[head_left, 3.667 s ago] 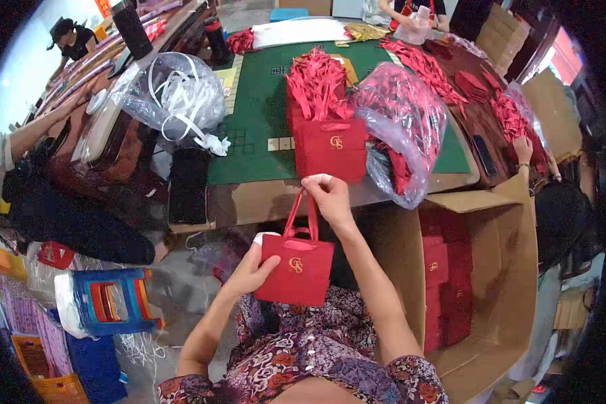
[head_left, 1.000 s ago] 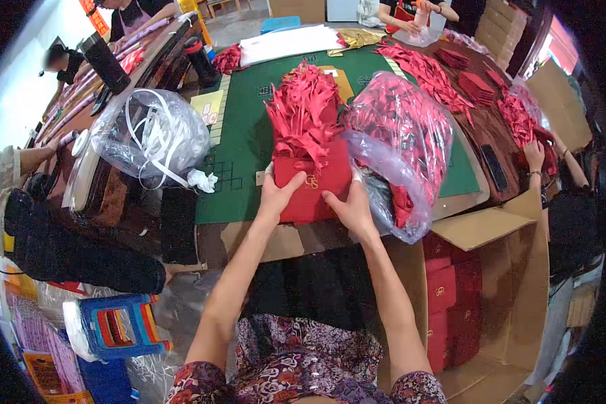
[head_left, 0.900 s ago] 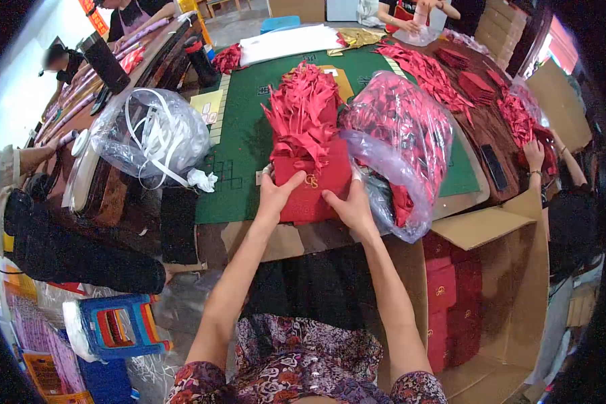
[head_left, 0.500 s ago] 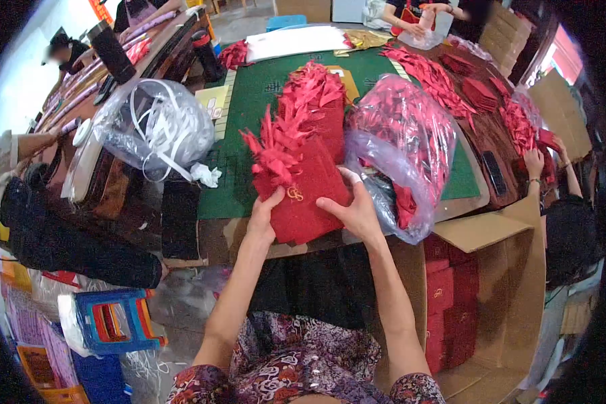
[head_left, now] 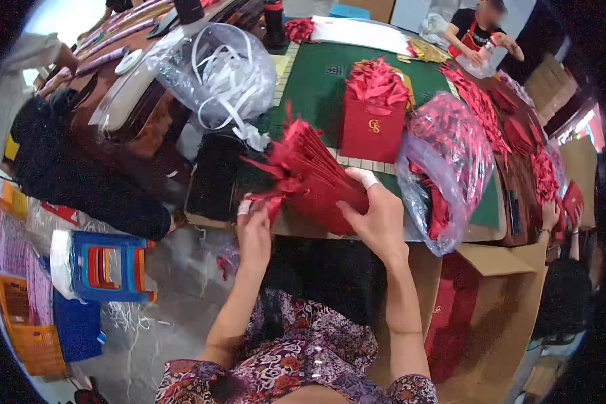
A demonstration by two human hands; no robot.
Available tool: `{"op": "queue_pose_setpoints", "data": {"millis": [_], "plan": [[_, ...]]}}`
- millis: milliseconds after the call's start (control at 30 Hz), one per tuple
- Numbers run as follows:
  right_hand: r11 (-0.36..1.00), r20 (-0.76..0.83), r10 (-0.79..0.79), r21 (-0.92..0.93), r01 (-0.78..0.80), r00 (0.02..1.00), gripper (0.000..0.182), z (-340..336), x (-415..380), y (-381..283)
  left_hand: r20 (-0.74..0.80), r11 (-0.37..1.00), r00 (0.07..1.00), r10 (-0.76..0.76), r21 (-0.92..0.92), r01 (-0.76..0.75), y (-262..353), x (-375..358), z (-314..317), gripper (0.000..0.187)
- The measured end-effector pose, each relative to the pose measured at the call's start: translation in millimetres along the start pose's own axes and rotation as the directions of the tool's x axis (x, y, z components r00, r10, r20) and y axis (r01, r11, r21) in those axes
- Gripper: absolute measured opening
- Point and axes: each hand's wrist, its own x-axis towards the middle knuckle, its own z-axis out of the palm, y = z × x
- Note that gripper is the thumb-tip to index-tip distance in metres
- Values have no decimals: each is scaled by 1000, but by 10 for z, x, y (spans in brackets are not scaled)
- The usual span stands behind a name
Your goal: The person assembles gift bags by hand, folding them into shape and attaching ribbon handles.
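Note:
A thick stack of flat red gift bags (head_left: 316, 178) with ribbon handles sticking out to the left is lifted off the table edge and tilted. My right hand (head_left: 377, 215) grips its right side, thumb on the face. My left hand (head_left: 254, 232) holds the lower left end among the red handles. A second batch of red bags (head_left: 372, 121) with a gold logo stands upright on the green mat (head_left: 316, 81) behind.
A clear plastic sack of red bags (head_left: 448, 161) lies right of my hands. A sack of white ribbon (head_left: 215, 71) sits at the left. An open cardboard box (head_left: 491, 316) holds red bags at lower right. Other people work around the table. A blue stool (head_left: 104, 266) stands on the floor.
Both hands have pulled a stack of red bags off the standing row, lifted it toward me and turned it to the left. The head view has swung left.

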Motion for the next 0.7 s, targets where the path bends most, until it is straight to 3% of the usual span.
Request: {"op": "queue_pose_setpoints", "data": {"millis": [100, 133, 167, 233, 300, 367, 400, 467, 500, 567, 600, 700], "plan": [[997, 31, 47, -65, -45, 998, 49, -42, 32, -50, -150, 848, 908, 392, 442, -293, 142, -142, 83, 52], [992, 73, 44, -125, -34, 996, 50, -85, 35, -67, -78, 739, 889, 452, 591, -324, 218, -155, 107, 62], [983, 113, 43, -185, -22, 993, 50, -121, 34, -79, -82, 739, 888, 452, 592, -322, 278, -176, 173, 62], [984, 123, 26, -179, -3, 992, 51, -155, 27, -86, 315, 420, 761, 567, 684, -597, 341, -170, 317, 67], [986, 143, 16, -169, 9, 990, 53, -180, 17, -78, 518, 424, 726, 452, 591, -686, 309, -3, 372, 78], [991, 147, 23, -135, -3, 989, 56, -192, -11, -26, 705, 235, 658, 267, 614, -753, 360, 171, 525, 99], [995, 149, 29, -100, -14, 988, 59, -199, -24, -1, 706, 240, 657, 265, 612, -754, 398, 249, 621, 99], [994, 152, 30, -105, -14, 988, 61, -223, -33, 33, 813, 35, 573, 108, 573, -819, 449, 410, 811, 124], [995, 159, 29, -102, -13, 987, 63, -227, -42, 43, 815, 41, 571, 101, 570, -820, 435, 519, 855, 124], [996, 163, 63, -73, -52, 985, 64, -231, -40, 46, 844, 189, 530, -77, 535, -824, 411, 667, 935, 138], [997, 132, 52, -56, -45, 990, 64, -217, -42, 79, 814, 260, 570, -110, 577, -774, 401, 685, 963, 141], [997, 93, 72, -38, -68, 993, 67, -219, -75, 134, 769, 177, 614, -176, 638, -749, 412, 718, 996, 143]]}}
